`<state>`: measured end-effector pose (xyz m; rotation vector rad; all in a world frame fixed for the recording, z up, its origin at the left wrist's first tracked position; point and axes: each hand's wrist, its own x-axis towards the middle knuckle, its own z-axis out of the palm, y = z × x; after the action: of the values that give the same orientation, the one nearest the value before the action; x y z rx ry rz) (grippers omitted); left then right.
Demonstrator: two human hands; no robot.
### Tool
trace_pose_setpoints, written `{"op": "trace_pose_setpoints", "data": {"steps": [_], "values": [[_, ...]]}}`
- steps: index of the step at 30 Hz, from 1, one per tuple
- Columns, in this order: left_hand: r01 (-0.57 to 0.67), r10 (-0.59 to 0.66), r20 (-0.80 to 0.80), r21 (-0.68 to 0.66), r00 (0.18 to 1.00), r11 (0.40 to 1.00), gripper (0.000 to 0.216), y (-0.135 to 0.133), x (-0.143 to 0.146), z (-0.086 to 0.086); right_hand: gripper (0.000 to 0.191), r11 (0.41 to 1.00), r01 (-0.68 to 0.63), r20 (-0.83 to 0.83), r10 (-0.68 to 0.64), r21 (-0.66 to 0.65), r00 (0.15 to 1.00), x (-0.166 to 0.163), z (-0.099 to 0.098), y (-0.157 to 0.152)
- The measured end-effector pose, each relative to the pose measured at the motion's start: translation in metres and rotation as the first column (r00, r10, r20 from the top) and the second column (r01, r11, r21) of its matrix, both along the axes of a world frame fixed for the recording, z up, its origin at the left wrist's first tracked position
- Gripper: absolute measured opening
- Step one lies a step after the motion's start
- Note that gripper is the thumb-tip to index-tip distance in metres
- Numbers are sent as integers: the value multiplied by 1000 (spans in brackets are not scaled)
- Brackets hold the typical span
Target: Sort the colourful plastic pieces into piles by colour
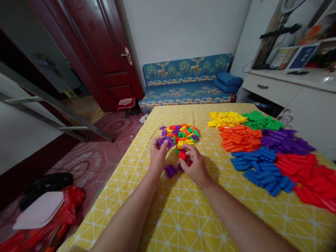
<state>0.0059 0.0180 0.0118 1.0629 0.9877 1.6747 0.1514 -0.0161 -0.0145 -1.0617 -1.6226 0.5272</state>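
Note:
My left hand point(158, 154) is closed on purple plastic pieces point(169, 141), pinched between thumb and fingers at the near edge of a mixed pile. My right hand point(195, 162) has its fingers curled around a red plastic piece point(182, 155); a green piece point(177, 151) shows just beside it. Between my wrists, purple pieces point(171, 170) lie on the yellow cloth. Just beyond both hands spreads the mixed pile point(183, 133) of small purple, red, orange, yellow and green tube-like pieces. The exact shape of what each hand holds is partly hidden by fingers.
Sorted heaps lie on the right of the table: yellow point(227, 119), green point(262, 121), orange point(240, 137), purple point(286, 140), blue point(262, 169) and red point(312, 178). A blue patterned sofa point(181, 91) stands past the table's far edge. A white cabinet point(304, 108) is at right.

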Motion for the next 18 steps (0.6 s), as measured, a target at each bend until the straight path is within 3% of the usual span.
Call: {"op": "trace_pose_setpoints", "data": {"steps": [3,6,10,13,15,17,18], "values": [[-51,54,93,-39,994,998,32,4,-8,0,48,998,-53,-123,56,28,991,0,3,2],[-64,70,69,-87,995,994,30,4,-12,0,48,996,60,-200,-44,73,979,6,7,7],[-118,117,-57,-22,991,993,28,-1,-12,3,23,969,214,65,-222,121,973,23,9,11],[-103,116,-204,75,972,992,27,-6,-12,8,25,982,185,291,-191,47,938,28,10,9],[4,20,-296,79,955,997,27,-11,-12,13,34,985,168,374,-143,-34,916,28,10,7],[230,-206,-402,12,892,973,27,-17,-11,17,39,980,176,425,-122,-91,897,27,10,7],[370,-350,-453,-47,820,928,27,-19,-10,18,41,976,188,439,-124,-107,890,26,9,7]]}}
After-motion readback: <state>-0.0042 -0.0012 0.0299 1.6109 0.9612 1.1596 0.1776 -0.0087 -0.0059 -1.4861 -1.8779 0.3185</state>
